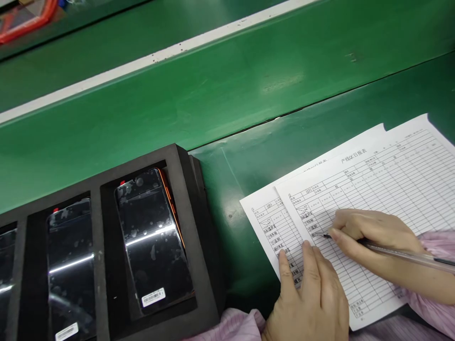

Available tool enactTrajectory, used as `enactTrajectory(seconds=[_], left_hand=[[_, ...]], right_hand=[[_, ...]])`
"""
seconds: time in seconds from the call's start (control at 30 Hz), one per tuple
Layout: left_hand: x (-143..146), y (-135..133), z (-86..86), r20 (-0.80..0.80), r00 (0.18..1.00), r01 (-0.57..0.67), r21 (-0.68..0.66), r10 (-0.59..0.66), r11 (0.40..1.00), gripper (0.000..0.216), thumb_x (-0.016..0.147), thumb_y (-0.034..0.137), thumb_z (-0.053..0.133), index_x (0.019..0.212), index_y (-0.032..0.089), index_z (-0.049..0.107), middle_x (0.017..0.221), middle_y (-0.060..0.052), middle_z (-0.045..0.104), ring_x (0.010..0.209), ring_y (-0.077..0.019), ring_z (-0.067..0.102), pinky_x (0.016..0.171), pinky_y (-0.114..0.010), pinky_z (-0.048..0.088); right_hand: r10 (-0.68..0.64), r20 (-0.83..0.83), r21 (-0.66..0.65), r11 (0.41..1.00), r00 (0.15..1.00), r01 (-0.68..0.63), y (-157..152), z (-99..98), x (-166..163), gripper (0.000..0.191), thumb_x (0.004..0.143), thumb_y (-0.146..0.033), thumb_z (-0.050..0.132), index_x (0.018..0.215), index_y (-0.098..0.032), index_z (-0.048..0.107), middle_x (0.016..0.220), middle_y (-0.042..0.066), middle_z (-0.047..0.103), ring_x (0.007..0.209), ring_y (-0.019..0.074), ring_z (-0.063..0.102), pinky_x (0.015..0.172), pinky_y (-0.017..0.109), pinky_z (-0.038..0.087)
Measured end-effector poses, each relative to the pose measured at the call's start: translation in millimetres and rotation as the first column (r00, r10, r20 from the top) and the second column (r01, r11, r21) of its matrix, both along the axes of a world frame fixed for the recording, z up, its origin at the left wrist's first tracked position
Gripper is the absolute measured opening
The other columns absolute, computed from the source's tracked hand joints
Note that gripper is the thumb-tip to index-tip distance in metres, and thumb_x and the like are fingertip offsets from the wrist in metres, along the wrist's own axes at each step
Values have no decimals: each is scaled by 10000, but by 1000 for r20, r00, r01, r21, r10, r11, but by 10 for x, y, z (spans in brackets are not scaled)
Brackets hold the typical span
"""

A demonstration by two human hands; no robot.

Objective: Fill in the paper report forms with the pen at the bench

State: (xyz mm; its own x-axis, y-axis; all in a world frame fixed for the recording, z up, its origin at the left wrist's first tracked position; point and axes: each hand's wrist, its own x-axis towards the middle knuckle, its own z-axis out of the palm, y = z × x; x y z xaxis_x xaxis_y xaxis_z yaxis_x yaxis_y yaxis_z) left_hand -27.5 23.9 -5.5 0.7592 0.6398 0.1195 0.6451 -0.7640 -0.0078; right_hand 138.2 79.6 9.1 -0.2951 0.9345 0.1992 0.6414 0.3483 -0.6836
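My right hand grips a pen with a clear barrel, its tip on the first column of a printed form. Handwritten entries fill a few rows above the tip. A second form lies partly under the first, showing along its left side with more handwriting. My left hand rests on both sheets, fingers stretched out, holding nothing.
To the left is a black foam tray whose slots hold phones, among them a phone with an orange edge and another phone. Beyond runs a green surface with a white strip. A red-orange object sits far left.
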Motion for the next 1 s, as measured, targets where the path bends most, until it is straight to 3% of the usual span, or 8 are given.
enactTrajectory(seconds=[0.37, 0.53, 1.0], left_hand=[[-18, 20, 18, -25, 999, 33, -41, -34, 999, 370, 978, 366, 355, 1087, 273, 696, 1171, -23, 667, 1200, -238, 496, 927, -423, 467], [0, 1, -8, 33, 999, 6, -38, -5, 999, 357, 963, 359, 378, 1045, 276, 716, 1140, -21, 678, 1187, -250, 497, 915, -430, 473], [-2, 5, -6, 7, 1000, 1, 21, -1, 1000, 330, 941, 410, 433, 1017, 264, 720, 1121, -17, 667, 1180, -266, 484, 941, -454, 388]], right_hand=[[1, 44, 13, 1000, 999, -2, -19, 5, 75, 327, 895, -107, 455, 637, -211, 282, 502, -69, 467, 397, 55, 475, 366, 167, 402], [-6, 67, -36, 999, 998, 9, -60, -1, 125, 308, 906, -115, 493, 664, -216, 332, 586, -69, 573, 470, 62, 556, 430, 173, 460], [-7, 39, 0, 1000, 999, 7, 9, 51, 60, 306, 895, -102, 464, 648, -214, 323, 535, -63, 510, 431, 58, 505, 408, 167, 435]])
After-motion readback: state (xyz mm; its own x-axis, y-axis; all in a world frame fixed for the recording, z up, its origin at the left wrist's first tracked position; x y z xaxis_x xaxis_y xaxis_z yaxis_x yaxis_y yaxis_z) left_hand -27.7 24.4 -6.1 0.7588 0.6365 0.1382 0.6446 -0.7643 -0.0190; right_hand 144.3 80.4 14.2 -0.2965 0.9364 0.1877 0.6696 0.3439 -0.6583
